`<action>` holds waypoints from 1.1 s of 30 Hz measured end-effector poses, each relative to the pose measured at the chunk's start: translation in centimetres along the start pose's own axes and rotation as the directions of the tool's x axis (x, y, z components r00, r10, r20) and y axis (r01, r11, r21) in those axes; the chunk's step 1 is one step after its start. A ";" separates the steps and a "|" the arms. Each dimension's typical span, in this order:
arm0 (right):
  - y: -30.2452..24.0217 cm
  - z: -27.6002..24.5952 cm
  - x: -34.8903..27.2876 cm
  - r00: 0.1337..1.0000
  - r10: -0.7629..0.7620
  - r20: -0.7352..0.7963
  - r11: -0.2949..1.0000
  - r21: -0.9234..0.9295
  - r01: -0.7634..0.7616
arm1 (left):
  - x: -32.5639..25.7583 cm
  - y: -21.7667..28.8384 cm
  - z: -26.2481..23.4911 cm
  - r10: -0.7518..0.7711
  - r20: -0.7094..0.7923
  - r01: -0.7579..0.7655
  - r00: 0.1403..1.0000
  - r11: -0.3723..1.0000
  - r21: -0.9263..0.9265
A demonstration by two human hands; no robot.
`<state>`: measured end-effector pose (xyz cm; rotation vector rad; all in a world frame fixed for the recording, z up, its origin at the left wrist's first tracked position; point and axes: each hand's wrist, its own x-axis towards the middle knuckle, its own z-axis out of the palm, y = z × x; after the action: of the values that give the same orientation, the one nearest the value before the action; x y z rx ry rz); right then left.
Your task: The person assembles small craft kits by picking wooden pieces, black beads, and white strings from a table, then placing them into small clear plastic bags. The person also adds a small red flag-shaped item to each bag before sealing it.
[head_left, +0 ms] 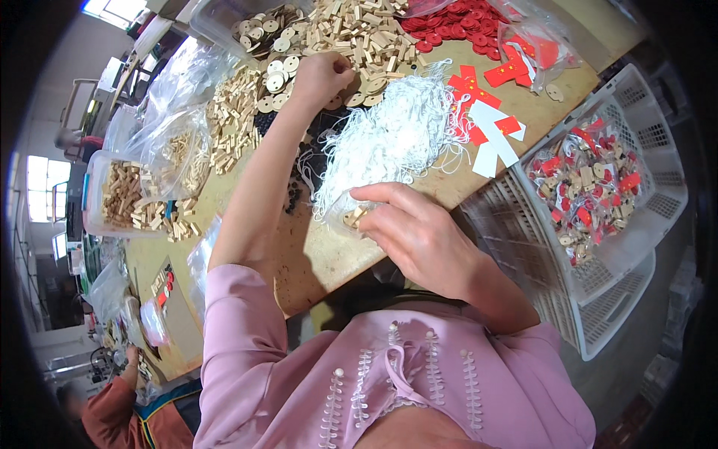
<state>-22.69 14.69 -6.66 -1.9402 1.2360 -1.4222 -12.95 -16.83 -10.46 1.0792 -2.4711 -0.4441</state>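
My right hand [422, 238] pinches a small clear plastic bag [345, 212] at the table's near edge, with a few wooden pieces inside it. My left hand [323, 79] reaches far over the table, its fingers curled together. Whatever it may hold is hidden. Around it lie round wooden discs [280, 75] with small holes and a heap of small wooden blocks [368, 37]. A tangled pile of white string [381, 135] lies between my two hands. Beside the string, small black pieces [293, 196] are scattered.
Red discs [456, 26] and red paper flags [476, 93] with white strips lie at the far right. A white plastic crate [649, 112] with filled bags stands right of the table. At left is a clear tub [96, 196] of blocks. Another person [123, 408] works at lower left.
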 end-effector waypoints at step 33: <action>-3.7 0.4 4.1 0.973 -0.074 0.218 0.994 -0.066 0.090 | -24.2 8.7 -11.6 0.317 -0.258 -0.380 0.912 0.892 -0.245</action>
<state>-20.50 13.02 -1.78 -2.1545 1.1360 -1.1797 2.22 5.52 -2.25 0.5152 -2.2538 -0.5272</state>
